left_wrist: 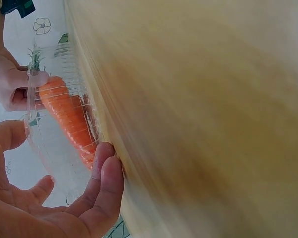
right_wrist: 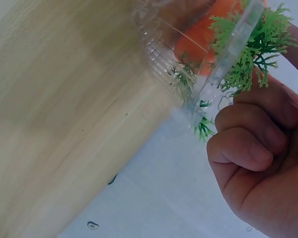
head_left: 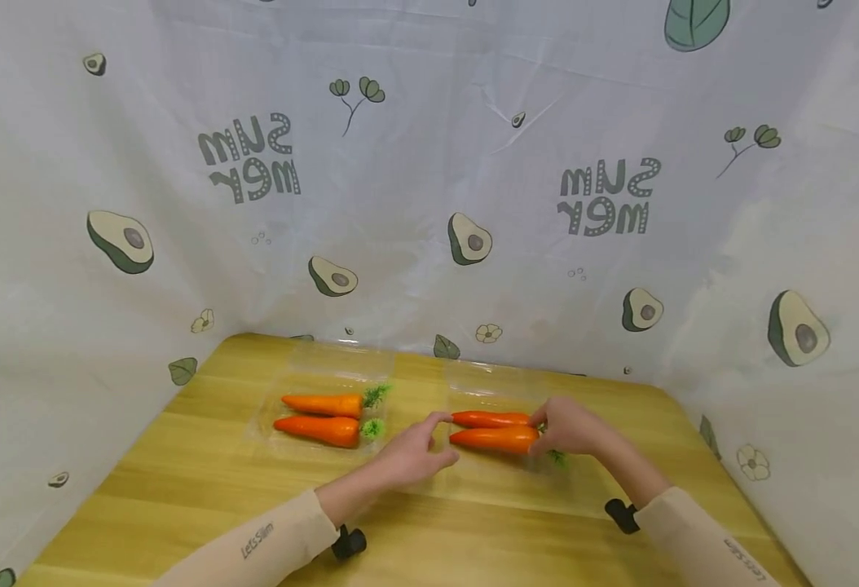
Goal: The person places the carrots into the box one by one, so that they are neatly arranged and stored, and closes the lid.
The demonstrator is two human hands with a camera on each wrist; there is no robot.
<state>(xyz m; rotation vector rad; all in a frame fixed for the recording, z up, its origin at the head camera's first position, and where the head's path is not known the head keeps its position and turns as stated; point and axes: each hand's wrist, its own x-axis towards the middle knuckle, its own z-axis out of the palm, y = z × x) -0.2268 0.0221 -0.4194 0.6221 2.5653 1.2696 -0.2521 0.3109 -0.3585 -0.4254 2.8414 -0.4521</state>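
Observation:
Two orange carrots, a rear one and a front one, lie side by side in a clear plastic box, tips pointing left. My right hand grips the leafy end of the front carrot with thumb and index finger. In the right wrist view the other fingers of that hand are curled below the green leaves. My left hand is spread at the box's left side, near the tips. Its fingers lie by the box's lower edge in the left wrist view.
Left of this box, a second clear box holds two more carrots with green tops. Both boxes stand on a wood-grain table. A printed white curtain hangs behind the table and at its sides.

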